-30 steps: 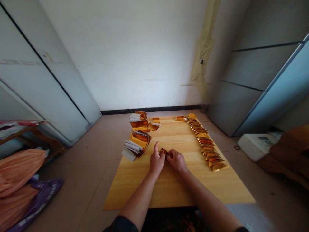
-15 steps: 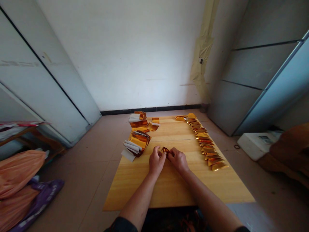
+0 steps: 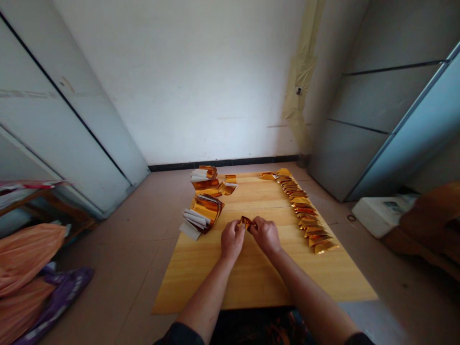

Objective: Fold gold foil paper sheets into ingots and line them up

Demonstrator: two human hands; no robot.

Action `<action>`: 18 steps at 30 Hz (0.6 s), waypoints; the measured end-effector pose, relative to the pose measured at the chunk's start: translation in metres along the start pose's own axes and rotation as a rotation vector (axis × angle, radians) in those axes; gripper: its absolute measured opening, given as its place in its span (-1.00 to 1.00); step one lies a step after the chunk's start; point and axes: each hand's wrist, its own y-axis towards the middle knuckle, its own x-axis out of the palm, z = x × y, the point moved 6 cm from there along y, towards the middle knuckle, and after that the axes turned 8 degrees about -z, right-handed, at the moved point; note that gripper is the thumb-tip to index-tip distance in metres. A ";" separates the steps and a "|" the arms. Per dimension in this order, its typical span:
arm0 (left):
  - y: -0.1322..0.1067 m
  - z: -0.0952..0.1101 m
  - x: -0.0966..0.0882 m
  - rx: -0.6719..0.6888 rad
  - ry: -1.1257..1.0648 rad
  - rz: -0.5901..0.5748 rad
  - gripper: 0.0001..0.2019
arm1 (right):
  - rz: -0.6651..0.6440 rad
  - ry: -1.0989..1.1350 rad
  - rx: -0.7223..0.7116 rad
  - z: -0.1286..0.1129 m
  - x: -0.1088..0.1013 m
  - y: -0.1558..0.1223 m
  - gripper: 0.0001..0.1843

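Between my hands, over the middle of the wooden table (image 3: pixel 201 282), is a small piece of gold foil paper (image 3: pixel 246 221), partly folded. My left hand (image 3: pixel 232 238) pinches its left side with thumb and fingers. My right hand (image 3: pixel 265 234) grips the right side, its fingers curled. My fingers cover much of the paper. To the left lies a fanned stack of gold foil sheets (image 3: pixel 208 207) with grey-white backs. Along the right edge runs a row of folded gold foil pieces (image 3: pixel 308 223), overlapping one another.
More foil sheets (image 3: pixel 206 186) lie at the table's far left corner. A grey cabinet (image 3: pixel 362 120) stands at the right, near a white foam box (image 3: pixel 377 215) on the floor. Orange and purple bags (image 3: pixel 32 258) are at the left. A white wall (image 3: pixel 215 86) rises behind the table.
Both hands stay at the foil paper, with only slight finger and wrist shifts. The paper shows a little more between the fingertips. The camera view has shifted slightly.
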 end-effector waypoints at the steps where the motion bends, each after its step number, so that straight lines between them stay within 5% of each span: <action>1: 0.000 -0.001 0.001 -0.003 0.002 -0.007 -0.72 | 0.008 -0.066 -0.033 -0.003 -0.004 0.001 -0.83; 8: 0.008 -0.016 -0.009 -0.003 0.084 0.039 -0.78 | 0.008 -0.332 -0.052 0.012 -0.026 0.019 -0.81; 18: 0.000 -0.010 0.007 0.205 0.166 0.019 -0.75 | -0.091 -0.403 -0.052 0.044 0.002 0.024 -0.80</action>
